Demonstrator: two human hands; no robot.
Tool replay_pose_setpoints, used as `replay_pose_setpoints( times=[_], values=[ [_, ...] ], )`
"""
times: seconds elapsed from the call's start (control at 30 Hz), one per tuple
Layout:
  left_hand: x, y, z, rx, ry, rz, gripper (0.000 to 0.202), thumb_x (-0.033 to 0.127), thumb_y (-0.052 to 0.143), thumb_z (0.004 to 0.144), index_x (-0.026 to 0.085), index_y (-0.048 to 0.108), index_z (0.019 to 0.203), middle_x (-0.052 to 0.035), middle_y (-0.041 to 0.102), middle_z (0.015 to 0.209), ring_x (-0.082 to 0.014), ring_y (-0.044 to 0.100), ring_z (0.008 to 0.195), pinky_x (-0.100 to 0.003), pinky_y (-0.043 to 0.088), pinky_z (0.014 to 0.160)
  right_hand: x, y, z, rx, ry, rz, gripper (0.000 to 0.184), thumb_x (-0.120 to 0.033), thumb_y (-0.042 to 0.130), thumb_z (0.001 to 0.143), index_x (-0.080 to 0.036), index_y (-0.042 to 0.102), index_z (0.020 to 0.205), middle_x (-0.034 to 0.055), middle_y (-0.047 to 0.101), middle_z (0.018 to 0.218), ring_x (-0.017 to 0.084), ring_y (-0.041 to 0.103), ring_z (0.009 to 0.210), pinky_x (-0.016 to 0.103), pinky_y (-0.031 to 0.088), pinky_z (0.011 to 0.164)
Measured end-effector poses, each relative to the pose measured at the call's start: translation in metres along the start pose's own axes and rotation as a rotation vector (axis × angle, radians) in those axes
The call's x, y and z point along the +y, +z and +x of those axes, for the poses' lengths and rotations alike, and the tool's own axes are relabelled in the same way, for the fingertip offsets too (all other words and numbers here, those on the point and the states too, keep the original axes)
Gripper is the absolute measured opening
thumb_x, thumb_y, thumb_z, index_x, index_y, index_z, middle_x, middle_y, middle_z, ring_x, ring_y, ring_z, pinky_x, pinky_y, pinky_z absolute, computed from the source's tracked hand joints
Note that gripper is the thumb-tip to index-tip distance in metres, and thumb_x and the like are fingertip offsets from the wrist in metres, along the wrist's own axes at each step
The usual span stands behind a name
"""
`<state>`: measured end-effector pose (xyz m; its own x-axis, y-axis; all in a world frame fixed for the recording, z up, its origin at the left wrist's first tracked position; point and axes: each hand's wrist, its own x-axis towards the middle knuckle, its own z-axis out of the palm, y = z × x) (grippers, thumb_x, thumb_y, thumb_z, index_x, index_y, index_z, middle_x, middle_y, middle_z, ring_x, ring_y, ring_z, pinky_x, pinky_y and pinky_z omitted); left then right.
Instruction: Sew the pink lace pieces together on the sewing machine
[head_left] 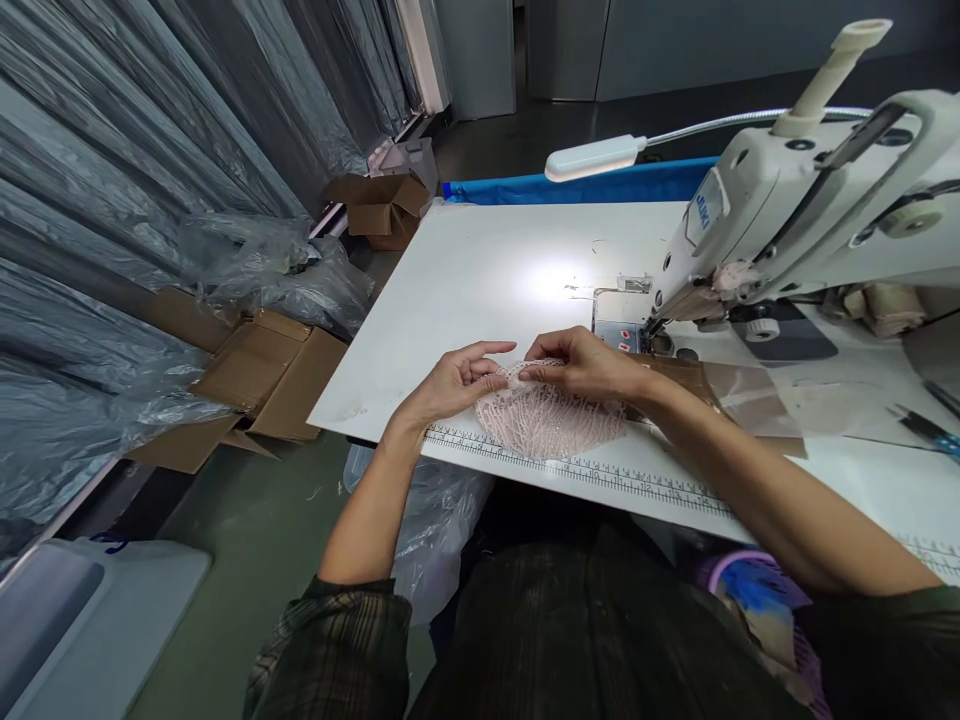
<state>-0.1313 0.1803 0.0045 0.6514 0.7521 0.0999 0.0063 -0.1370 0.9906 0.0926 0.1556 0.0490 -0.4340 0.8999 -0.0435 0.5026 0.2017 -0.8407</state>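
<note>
A pale pink lace piece (551,425) lies on the white sewing table (435,290), close to its front edge and partly over the printed ruler strip. My left hand (457,380) pinches the upper left edge of the lace between thumb and fingers, with the index finger stretched out. From the right, my right hand (574,365) grips the top edge with curled fingers. Both hands are close together, and the lace fans out below them towards me. Just right of my right hand stands the sewing machine (750,220), its needle area (651,330) apart from the lace.
A lamp (596,158) lights the tabletop. Scissors (930,430) lie at the far right. Brown translucent sheets (742,400) rest beside my right forearm. Cardboard boxes (262,370) and clear plastic stand on the floor at left. A purple basket (731,565) is below the table edge.
</note>
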Motion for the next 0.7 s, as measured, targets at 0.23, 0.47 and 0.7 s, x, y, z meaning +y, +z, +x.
replay_pose_setpoints(
  times=[0.23, 0.47, 0.7],
  values=[
    [0.001, -0.005, -0.003, 0.069, 0.072, -0.005, 0.073, 0.026, 0.084, 0.069, 0.016, 0.054, 0.135, -0.0060, 0.066, 0.097, -0.0115, 0.064, 0.082, -0.022, 0.055, 0.076, 0.001, -0.008, -0.009, 0.152, 0.051, 0.119, 0.040, -0.053, 0.076, 0.073, -0.017, 0.060, 0.077, -0.0014, 0.056, 0.067, 0.011, 0.045, 0.057, 0.028, 0.035, 0.055],
    [0.001, -0.007, -0.006, 0.085, 0.077, -0.038, 0.070, 0.025, 0.079, 0.076, 0.015, 0.051, 0.139, -0.0050, 0.067, 0.092, -0.0096, 0.065, 0.074, -0.022, 0.057, 0.076, -0.004, -0.010, -0.009, 0.105, 0.087, 0.161, 0.044, -0.056, 0.079, 0.068, -0.017, 0.062, 0.078, 0.0031, 0.064, 0.075, 0.014, 0.053, 0.065, 0.030, 0.042, 0.059],
    [0.003, -0.008, -0.009, 0.040, 0.045, -0.046, 0.068, 0.026, 0.074, 0.082, 0.015, 0.045, 0.143, -0.0059, 0.070, 0.092, -0.0090, 0.066, 0.076, -0.018, 0.054, 0.074, -0.003, -0.009, -0.009, 0.087, 0.124, 0.251, 0.042, -0.054, 0.080, 0.068, -0.016, 0.069, 0.081, 0.0044, 0.068, 0.079, 0.014, 0.057, 0.066, 0.030, 0.044, 0.060]
  ],
)
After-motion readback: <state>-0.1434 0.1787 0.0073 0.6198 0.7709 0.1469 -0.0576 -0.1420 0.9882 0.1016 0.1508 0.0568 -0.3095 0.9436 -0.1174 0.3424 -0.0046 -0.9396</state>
